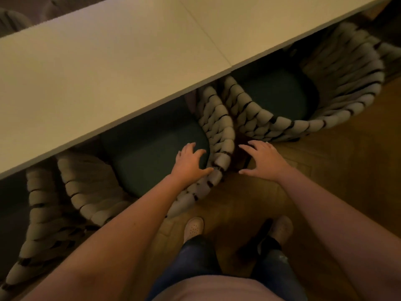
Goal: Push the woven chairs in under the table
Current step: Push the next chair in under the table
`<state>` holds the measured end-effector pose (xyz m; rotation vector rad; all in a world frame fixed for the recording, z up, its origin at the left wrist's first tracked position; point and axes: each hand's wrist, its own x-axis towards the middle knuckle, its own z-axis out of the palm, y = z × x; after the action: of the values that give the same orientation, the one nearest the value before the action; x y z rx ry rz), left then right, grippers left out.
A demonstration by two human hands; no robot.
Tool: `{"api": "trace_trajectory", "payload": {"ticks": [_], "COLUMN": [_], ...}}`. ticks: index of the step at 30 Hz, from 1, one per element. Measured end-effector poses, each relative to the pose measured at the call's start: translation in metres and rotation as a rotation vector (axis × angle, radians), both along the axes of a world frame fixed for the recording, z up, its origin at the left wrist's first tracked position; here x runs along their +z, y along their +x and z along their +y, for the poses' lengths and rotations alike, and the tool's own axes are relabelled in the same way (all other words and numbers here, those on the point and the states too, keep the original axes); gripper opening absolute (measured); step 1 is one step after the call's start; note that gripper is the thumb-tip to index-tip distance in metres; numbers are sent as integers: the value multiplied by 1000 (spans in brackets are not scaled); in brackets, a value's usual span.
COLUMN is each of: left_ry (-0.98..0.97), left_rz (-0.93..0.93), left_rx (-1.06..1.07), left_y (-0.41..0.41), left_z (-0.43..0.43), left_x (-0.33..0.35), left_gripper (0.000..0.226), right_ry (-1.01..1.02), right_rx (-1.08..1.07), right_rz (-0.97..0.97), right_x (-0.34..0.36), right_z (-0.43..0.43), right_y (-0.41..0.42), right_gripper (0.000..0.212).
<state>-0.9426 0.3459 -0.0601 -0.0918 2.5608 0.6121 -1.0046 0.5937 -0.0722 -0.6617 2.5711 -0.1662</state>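
A long white table (112, 68) runs diagonally across the view. Three woven chairs with thick grey braided backs stand along its near edge. The middle chair (217, 131) has a dark green seat partly under the table. The right chair (338, 101) is tucked in likewise, and the left chair (43, 213) shows only its back. My left hand (191, 162) hovers with spread fingers over the middle chair's seat and back rim, its thumb by the weave. My right hand (262, 158) is spread open above the gap between the middle and right chairs, holding nothing.
Wooden parquet floor (325, 181) lies to the right and below. My two feet in light shoes (193, 228) stand close behind the middle chair. Another chair back (10, 20) shows beyond the table at the top left.
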Motion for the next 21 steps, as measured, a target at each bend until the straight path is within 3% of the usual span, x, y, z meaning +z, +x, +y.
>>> {"api": "trace_trajectory", "payload": {"ticks": [4, 8, 15, 21], "left_ry": [-124, -207, -177, -143], "left_rz": [121, 145, 106, 104], "left_rx": [-213, -242, -272, -312], "left_y": [-56, -108, -178, -251], "left_z": [84, 179, 350, 455], "left_x": [10, 11, 11, 16], "left_gripper": [70, 74, 71, 70], "right_ry": [-9, -15, 96, 91], "right_rx": [-87, -178, -323, -387], "right_rz": [27, 87, 128, 120], "right_x": [10, 24, 44, 34], "right_z": [94, 202, 379, 468], "right_y": [-37, -82, -153, -215], "right_gripper": [84, 84, 79, 82]}}
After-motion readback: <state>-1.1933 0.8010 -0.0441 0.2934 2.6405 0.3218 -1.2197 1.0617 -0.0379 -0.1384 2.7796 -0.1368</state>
